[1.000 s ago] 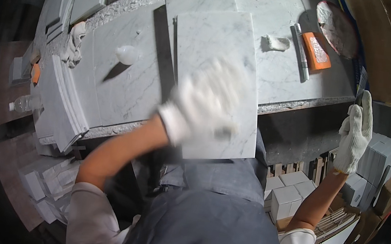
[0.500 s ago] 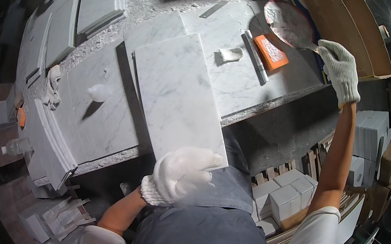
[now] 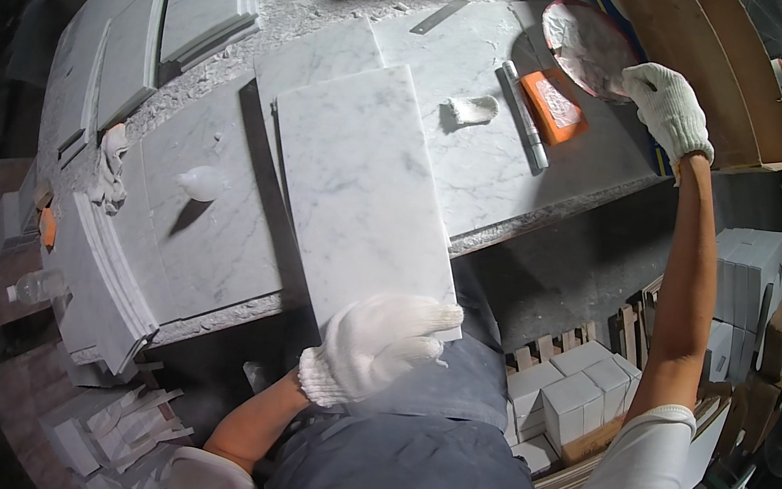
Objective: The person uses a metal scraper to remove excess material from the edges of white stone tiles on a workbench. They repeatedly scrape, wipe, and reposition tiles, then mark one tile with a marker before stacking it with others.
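Note:
A pale grey-veined marble tile [image 3: 370, 171] lies over other slabs, its near end jutting past the table edge towards me. My left hand [image 3: 383, 347], in a white knit glove, holds that near end, its fingers reaching to the right corner. Far right, my gloved right hand [image 3: 669, 106] is at the edge of a round, red-rimmed pan [image 3: 587, 46] holding whitish material. Its fingers are bent together; whatever they pinch is hidden. Left of the pan lie an orange block [image 3: 555, 109], a metal bar [image 3: 523, 118] and a crumpled white piece [image 3: 472, 109].
A flat metal strip [image 3: 439, 17] lies farther back. Stacked slabs [image 3: 210, 0] stand at the far left, with a white rounded lump [image 3: 201, 183] nearer. An open cardboard box [image 3: 710, 70] borders the pan. White blocks [image 3: 580, 399] sit below, right of my lap.
My right hand has shifted slightly left and up onto the pan's edge, its fingers more curled. My left hand stays on the tile. Another person's hand at the far left has left view.

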Tool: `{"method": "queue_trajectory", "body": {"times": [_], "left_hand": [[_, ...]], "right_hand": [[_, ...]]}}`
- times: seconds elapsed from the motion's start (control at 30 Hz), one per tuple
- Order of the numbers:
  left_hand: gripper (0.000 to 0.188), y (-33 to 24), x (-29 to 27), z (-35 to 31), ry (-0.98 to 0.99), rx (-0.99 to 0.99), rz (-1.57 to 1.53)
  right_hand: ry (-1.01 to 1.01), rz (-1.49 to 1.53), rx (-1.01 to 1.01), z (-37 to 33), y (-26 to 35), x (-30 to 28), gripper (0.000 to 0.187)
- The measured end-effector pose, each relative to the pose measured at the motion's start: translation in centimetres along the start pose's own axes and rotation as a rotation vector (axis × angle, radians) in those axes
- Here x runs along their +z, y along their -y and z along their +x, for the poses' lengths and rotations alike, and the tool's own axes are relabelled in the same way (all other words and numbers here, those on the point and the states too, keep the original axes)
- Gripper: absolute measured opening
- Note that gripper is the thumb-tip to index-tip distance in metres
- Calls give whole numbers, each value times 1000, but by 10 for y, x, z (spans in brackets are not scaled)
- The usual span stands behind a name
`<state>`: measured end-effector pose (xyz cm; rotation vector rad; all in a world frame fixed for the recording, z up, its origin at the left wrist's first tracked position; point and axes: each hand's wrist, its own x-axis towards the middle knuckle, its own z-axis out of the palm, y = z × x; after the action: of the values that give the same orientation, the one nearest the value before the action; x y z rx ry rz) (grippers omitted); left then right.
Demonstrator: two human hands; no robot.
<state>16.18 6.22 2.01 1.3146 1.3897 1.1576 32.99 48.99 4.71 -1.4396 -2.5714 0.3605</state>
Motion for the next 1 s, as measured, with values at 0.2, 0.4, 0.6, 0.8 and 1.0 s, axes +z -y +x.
{"method": "queue_trajectory", "body": {"times": [0.2, 0.4, 0.6, 0.8, 1.0], "left_hand": [[39, 7, 5, -1, -18, -44, -164], [37, 5, -1, 8, 15, 11, -89], [33, -1, -5, 14, -16, 96, -7], [34, 2, -3, 13, -43, 136, 36], [35, 1, -4, 13, -33, 116, 30]], "right_hand": [[-497, 32, -267, -57, 24, 10, 35], [-158, 82, -151, -132, 81, 95, 36], [-217, 51, 26, -134, 92, 113, 38], [-295, 54, 43, -134, 87, 120, 37], [-228, 44, 101, -129, 86, 116, 35]]}}
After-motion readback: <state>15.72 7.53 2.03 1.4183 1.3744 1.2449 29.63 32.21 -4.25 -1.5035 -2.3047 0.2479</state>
